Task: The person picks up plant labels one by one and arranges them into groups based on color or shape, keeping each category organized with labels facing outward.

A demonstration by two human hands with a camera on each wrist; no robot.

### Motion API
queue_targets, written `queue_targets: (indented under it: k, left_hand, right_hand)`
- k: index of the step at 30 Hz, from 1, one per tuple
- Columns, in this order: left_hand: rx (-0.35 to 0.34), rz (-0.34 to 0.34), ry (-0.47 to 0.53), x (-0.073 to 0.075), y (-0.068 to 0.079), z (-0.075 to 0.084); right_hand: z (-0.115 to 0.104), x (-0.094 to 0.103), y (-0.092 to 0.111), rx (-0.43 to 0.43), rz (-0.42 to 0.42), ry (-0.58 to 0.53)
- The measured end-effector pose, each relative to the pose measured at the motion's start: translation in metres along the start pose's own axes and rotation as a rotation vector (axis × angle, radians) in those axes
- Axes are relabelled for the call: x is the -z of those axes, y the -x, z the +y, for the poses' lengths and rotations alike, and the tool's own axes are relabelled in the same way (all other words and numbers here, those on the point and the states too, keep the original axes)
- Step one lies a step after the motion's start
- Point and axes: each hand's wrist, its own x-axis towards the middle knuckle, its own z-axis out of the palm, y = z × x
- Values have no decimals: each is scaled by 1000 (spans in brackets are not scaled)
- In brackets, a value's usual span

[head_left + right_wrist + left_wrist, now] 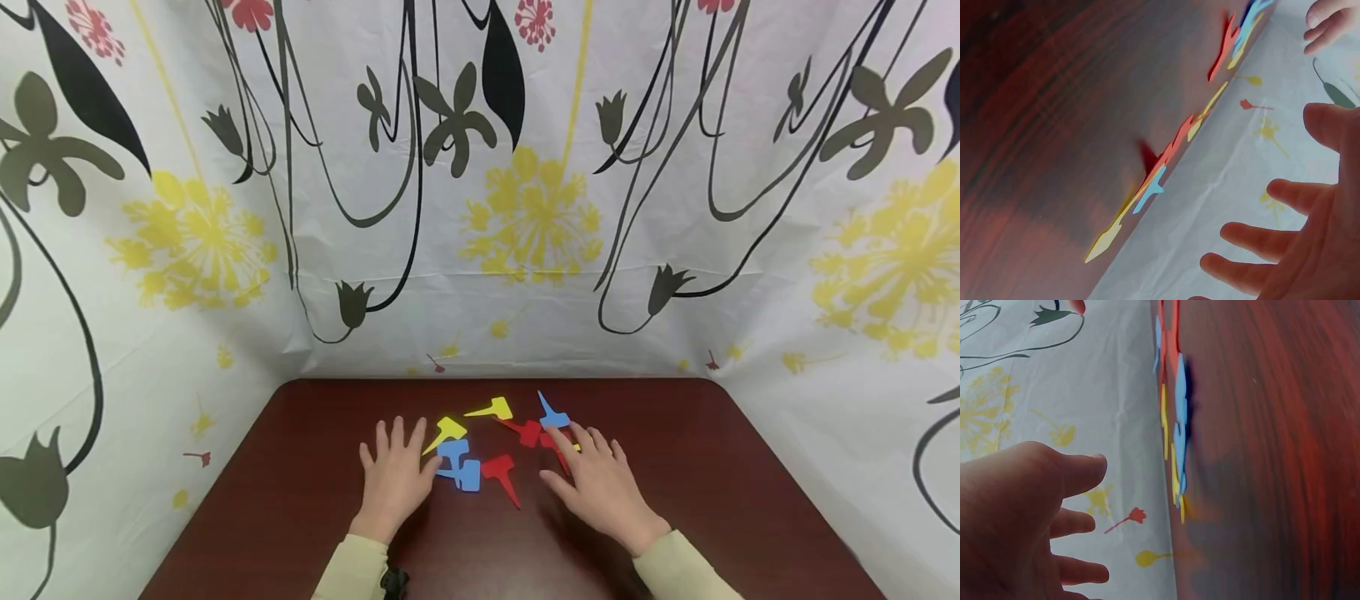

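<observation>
Flat T-shaped plastic plant labels in yellow, blue and red lie scattered at the middle of the table. My left hand (395, 479) hovers with spread fingers at their left, its thumb overlapping the edge of a blue label (469, 476) in the head view. Another blue label (453, 448) and a yellow label (449, 429) are beside it. My right hand (603, 492), fingers spread too, is over the right side of the group. It partly hides a red label (550, 439) and a yellow one. Both wrist views show the hands holding nothing, raised above the labels.
Between the hands lie a red label (498, 467), a second red one (529, 432) and, farther back, a yellow label (499, 407). A blue label (554, 417) sits at the back right. Behind the dark wooden table (315, 450) hangs a floral curtain (465, 317).
</observation>
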Motion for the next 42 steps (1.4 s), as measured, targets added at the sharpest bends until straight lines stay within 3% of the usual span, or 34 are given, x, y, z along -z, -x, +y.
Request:
queue_targets:
  k: [13,20,26,42]
  left_hand:
    - [-16,-1,15,-10,-15,-9]
    - [-20,-5,6,-15,-18,-13]
    - [-27,17,-19,-21,-25,-14]
    - [-11,-14,-79,-28,-38,-10]
  right_hand:
    - [2,-6,-14,108,-19,25]
    - [-2,-12,-14,122,-69,38]
    - [-1,-15,-15,139,-57,57]
    - [-1,-20,-15,142,-73,67]
